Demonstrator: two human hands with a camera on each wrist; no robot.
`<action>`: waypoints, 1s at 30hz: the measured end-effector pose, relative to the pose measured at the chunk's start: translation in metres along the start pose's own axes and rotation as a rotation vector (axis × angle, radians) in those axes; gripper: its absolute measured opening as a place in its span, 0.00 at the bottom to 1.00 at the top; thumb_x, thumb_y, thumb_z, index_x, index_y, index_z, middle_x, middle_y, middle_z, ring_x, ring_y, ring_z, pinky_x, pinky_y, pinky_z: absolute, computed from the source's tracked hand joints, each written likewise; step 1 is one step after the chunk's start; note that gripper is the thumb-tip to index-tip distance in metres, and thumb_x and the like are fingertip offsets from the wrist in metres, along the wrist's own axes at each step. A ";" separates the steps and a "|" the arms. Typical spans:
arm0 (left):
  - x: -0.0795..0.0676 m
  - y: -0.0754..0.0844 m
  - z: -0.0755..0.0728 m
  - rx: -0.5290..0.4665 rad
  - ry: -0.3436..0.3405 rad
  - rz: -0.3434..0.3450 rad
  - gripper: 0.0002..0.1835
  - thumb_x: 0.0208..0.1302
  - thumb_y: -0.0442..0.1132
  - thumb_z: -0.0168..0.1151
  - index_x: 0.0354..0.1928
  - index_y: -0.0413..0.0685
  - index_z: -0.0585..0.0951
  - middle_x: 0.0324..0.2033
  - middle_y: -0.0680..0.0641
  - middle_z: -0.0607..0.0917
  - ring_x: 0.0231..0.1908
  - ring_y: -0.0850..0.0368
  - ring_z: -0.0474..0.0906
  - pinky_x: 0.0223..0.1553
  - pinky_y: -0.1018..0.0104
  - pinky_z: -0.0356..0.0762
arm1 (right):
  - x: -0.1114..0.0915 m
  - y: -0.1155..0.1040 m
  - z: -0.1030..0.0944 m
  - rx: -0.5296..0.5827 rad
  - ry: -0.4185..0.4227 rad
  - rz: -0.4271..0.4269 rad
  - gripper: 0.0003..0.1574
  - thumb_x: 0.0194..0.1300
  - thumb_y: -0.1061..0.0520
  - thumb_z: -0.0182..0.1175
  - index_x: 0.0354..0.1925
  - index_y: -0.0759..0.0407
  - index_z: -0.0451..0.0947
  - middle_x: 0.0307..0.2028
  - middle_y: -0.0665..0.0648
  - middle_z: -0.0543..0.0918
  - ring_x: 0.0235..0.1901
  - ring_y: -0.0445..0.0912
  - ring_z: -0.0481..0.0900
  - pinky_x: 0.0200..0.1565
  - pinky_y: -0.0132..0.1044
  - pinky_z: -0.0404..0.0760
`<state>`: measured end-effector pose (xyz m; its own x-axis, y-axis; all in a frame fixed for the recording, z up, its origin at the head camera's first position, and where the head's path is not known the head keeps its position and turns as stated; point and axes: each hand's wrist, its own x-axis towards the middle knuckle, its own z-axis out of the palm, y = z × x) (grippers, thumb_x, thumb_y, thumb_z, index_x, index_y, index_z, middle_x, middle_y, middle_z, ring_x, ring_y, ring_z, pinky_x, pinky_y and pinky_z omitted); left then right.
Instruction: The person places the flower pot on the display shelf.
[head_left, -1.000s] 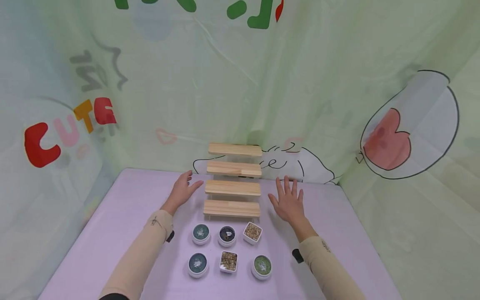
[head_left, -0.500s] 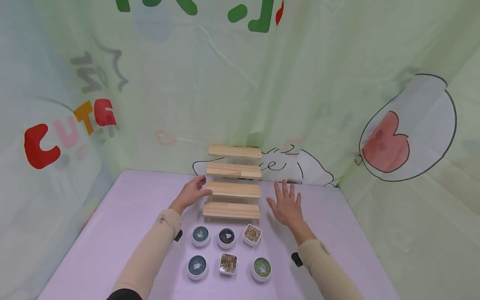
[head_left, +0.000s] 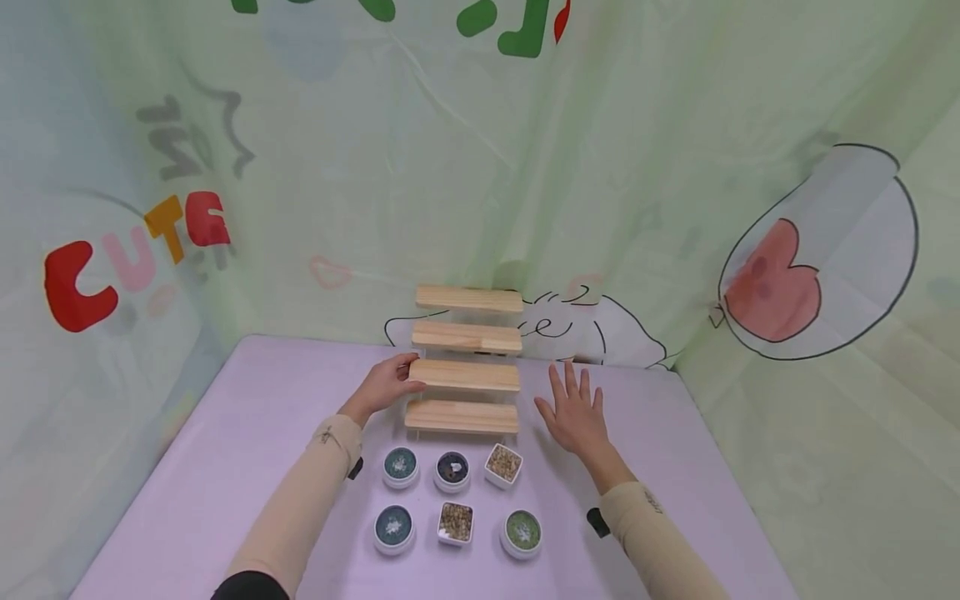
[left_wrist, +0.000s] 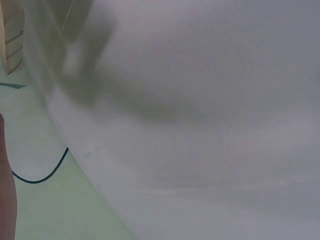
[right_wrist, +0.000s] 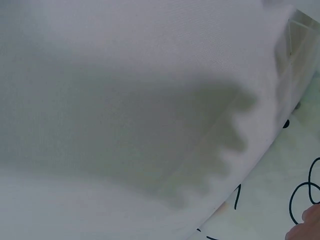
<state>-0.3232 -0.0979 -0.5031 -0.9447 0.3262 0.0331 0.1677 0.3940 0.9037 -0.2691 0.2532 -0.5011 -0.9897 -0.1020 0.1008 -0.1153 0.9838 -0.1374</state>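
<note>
A tiered display stand with pale wooden steps on clear supports stands at the back middle of the table. My left hand is at the left end of its third step from the top, thumb in front and curled fingers behind, holding that end. In the left wrist view only an edge of a hand shows, with wooden steps at the upper left. My right hand hovers to the right of the stand, palm down, fingers spread, holding nothing; its shadow falls on the cloth in the right wrist view.
In front of the stand sit several small pots: round ones with teal, dark, blue and green tops, and square ones of brown bits. A lilac cloth covers the table; a printed curtain hangs behind.
My left hand has moved right, from beside the stand to the end of its step, its fingers curling there. My right hand has stayed nearly still; the stand and pots have not moved.
</note>
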 end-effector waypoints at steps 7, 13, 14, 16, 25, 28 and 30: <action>-0.002 0.002 -0.002 0.008 -0.007 -0.010 0.39 0.60 0.36 0.71 0.68 0.29 0.64 0.64 0.30 0.70 0.64 0.41 0.70 0.63 0.57 0.73 | -0.010 -0.005 0.005 0.245 0.006 -0.046 0.46 0.74 0.43 0.50 0.75 0.68 0.46 0.73 0.74 0.45 0.71 0.73 0.41 0.69 0.69 0.49; -0.001 0.001 -0.004 0.052 0.008 -0.013 0.37 0.59 0.38 0.72 0.68 0.33 0.67 0.64 0.34 0.72 0.64 0.43 0.70 0.65 0.56 0.71 | -0.022 -0.014 0.002 0.458 -0.016 -0.043 0.48 0.71 0.46 0.57 0.74 0.69 0.49 0.73 0.73 0.51 0.72 0.67 0.50 0.70 0.62 0.56; -0.001 0.001 -0.005 0.055 0.007 -0.010 0.37 0.59 0.38 0.72 0.68 0.33 0.67 0.64 0.34 0.72 0.64 0.42 0.70 0.65 0.56 0.70 | -0.025 -0.016 0.000 0.471 -0.009 -0.044 0.47 0.70 0.47 0.59 0.74 0.68 0.51 0.72 0.72 0.53 0.71 0.65 0.53 0.69 0.60 0.60; 0.000 0.000 -0.005 0.064 0.009 -0.013 0.37 0.59 0.39 0.72 0.68 0.35 0.68 0.65 0.35 0.71 0.65 0.42 0.69 0.66 0.56 0.69 | -0.031 -0.021 -0.002 0.523 -0.004 -0.040 0.46 0.67 0.49 0.62 0.73 0.68 0.55 0.71 0.71 0.58 0.70 0.64 0.57 0.66 0.58 0.67; 0.001 -0.001 -0.005 0.111 0.022 -0.005 0.36 0.59 0.40 0.71 0.67 0.36 0.69 0.65 0.36 0.72 0.66 0.41 0.67 0.69 0.55 0.65 | -0.060 -0.035 0.001 0.714 -0.093 -0.038 0.41 0.60 0.54 0.70 0.67 0.65 0.67 0.64 0.65 0.71 0.62 0.60 0.72 0.58 0.48 0.79; 0.001 -0.003 -0.004 0.110 0.022 -0.001 0.36 0.60 0.41 0.71 0.67 0.36 0.68 0.64 0.37 0.72 0.66 0.42 0.67 0.69 0.56 0.64 | -0.067 -0.035 0.005 0.741 -0.134 -0.088 0.41 0.58 0.53 0.72 0.65 0.65 0.68 0.61 0.64 0.73 0.60 0.60 0.73 0.58 0.48 0.79; 0.001 -0.003 -0.003 0.103 0.021 -0.004 0.36 0.60 0.41 0.71 0.68 0.36 0.68 0.65 0.38 0.72 0.66 0.42 0.66 0.70 0.56 0.64 | -0.071 -0.034 0.008 0.768 -0.168 -0.130 0.42 0.58 0.54 0.72 0.65 0.66 0.67 0.61 0.66 0.73 0.60 0.62 0.73 0.59 0.50 0.78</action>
<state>-0.3253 -0.1020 -0.5047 -0.9510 0.3065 0.0395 0.1907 0.4815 0.8555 -0.1957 0.2263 -0.5114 -0.9570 -0.2894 0.0213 -0.1965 0.5921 -0.7815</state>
